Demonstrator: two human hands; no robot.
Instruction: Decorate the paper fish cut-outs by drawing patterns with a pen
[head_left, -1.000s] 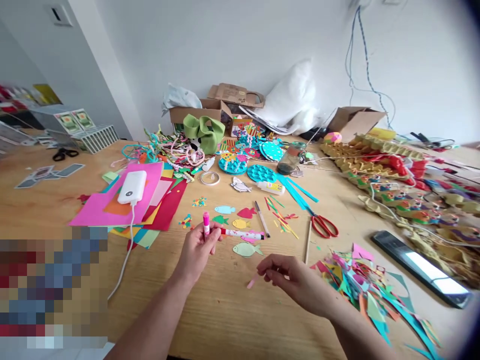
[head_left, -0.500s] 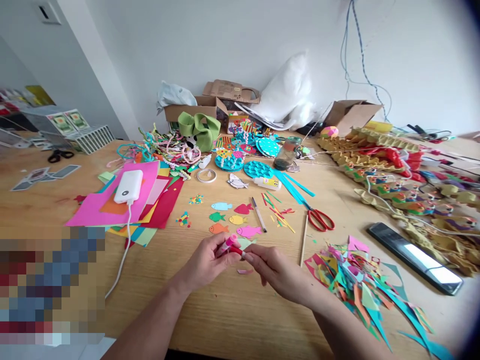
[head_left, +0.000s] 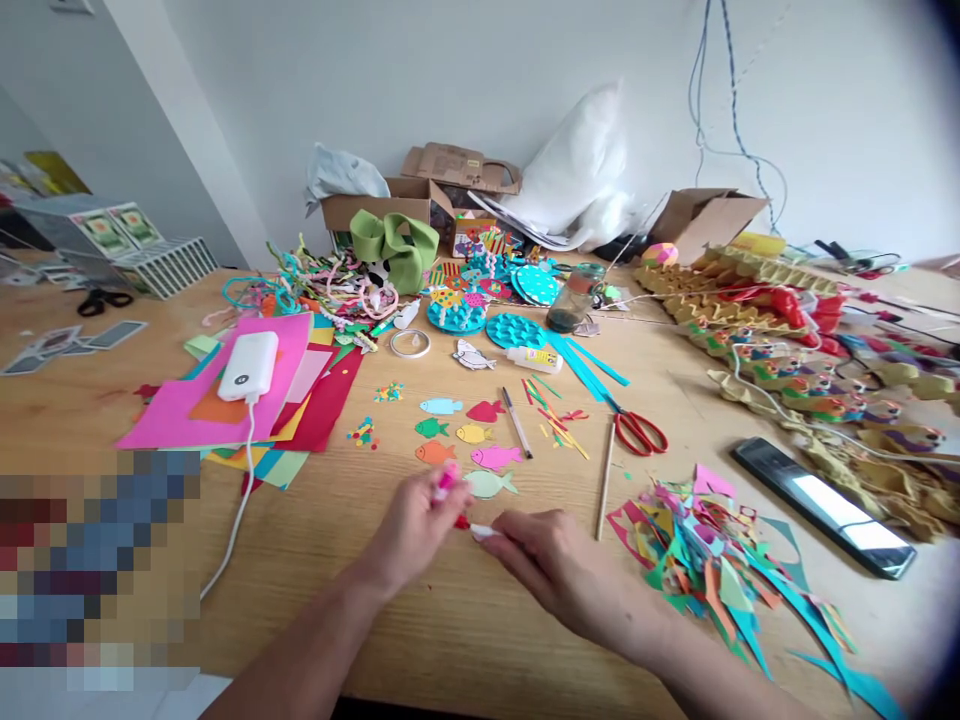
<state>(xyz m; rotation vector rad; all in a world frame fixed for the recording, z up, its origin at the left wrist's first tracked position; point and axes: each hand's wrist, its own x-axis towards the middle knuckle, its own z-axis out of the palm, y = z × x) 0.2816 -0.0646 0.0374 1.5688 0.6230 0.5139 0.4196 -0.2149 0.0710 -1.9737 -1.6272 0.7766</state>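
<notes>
My left hand (head_left: 420, 520) is closed around a pink-capped marker (head_left: 445, 482), and a small red piece (head_left: 462, 522), perhaps a cap, shows at its fingertips. My right hand (head_left: 559, 560) pinches a white marker (head_left: 484, 532); its front end points at the red piece, and the rest is hidden in the palm. Just beyond the hands lie several paper fish: a pale green fish (head_left: 489, 485) nearest, then a pink fish (head_left: 496, 457), an orange fish (head_left: 435, 453) and a yellow fish (head_left: 474, 433). A pen (head_left: 517, 422) rests beside them.
Red-handled scissors (head_left: 640, 434) and a wooden stick (head_left: 605, 480) lie to the right, near paper scraps (head_left: 712, 560) and a phone (head_left: 821, 507). Coloured paper sheets (head_left: 172, 415) with a white power bank (head_left: 250, 366) lie left. A glue bottle (head_left: 534, 359) is farther back.
My hands have come slightly apart, with the white marker's front end now showing between them. The right hand is a little lower. The view has shifted slightly.
</notes>
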